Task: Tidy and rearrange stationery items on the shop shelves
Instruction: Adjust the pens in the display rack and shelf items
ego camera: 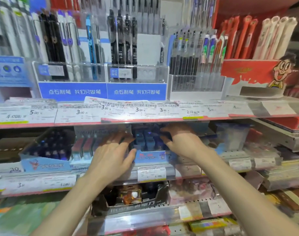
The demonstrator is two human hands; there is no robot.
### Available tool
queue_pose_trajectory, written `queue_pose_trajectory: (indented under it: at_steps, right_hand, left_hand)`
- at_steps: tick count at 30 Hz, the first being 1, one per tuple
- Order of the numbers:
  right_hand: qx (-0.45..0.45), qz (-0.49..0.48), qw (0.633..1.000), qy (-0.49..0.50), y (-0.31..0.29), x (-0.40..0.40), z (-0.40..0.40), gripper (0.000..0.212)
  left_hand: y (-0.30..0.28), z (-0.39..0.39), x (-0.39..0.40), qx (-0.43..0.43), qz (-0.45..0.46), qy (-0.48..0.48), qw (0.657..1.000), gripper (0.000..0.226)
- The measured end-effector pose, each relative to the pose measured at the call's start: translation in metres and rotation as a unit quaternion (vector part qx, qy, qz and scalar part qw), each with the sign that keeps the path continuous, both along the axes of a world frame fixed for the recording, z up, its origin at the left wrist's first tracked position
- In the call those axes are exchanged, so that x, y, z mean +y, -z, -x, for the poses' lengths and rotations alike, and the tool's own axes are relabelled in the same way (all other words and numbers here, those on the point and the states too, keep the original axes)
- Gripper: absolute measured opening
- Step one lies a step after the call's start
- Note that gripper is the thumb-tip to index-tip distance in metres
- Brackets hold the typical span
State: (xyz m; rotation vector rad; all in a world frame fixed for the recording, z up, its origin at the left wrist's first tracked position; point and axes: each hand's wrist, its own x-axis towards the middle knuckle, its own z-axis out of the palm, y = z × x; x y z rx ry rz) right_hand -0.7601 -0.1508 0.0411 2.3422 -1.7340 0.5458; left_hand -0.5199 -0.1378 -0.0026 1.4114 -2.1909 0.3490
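On the middle shelf stands a blue display box (149, 156) filled with dark blue stationery items (145, 138). My left hand (111, 155) clasps its left side, fingers spread behind the wall and thumb on the front corner. My right hand (181, 142) holds the right side, its fingertips curled over the dark items at the top. The box's back is hidden under the upper shelf's edge. The picture is blurred, so I cannot make out what the items are.
Left of the box stand a pack of red-capped items (85, 149) and another blue carton (46, 157). The top shelf holds pen racks (102, 48) and a red cartoon display (254, 72). Price-tag strips (145, 111) front each shelf. A black carton (138, 196) sits below; notebooks (281, 169) are stacked at right.
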Motion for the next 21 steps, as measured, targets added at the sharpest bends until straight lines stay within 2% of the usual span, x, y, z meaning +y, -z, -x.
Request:
queue_pose_trajectory:
  at_steps: [6, 10, 16, 21]
  right_hand:
    - [0.002, -0.012, 0.999, -0.04, -0.004, -0.008, 0.003, 0.024]
    - [-0.025, -0.003, 0.997, -0.072, -0.003, -0.001, 0.012, 0.025]
    - [-0.036, 0.058, 0.993, -0.097, 0.009, 0.016, 0.018, 0.028]
    - [-0.017, 0.134, 0.988, -0.078, 0.014, 0.037, 0.017, 0.021]
  left_hand:
    - [-0.006, 0.016, 0.012, 0.01, 0.022, -0.035, 0.999, 0.034]
    - [-0.007, 0.02, 0.015, 0.016, 0.019, -0.046, 0.999, 0.038]
    - [-0.006, 0.021, 0.02, 0.029, 0.01, -0.046, 0.998, 0.038]
    - [-0.003, 0.004, 0.017, 0.018, -0.018, -0.008, 1.0, 0.052]
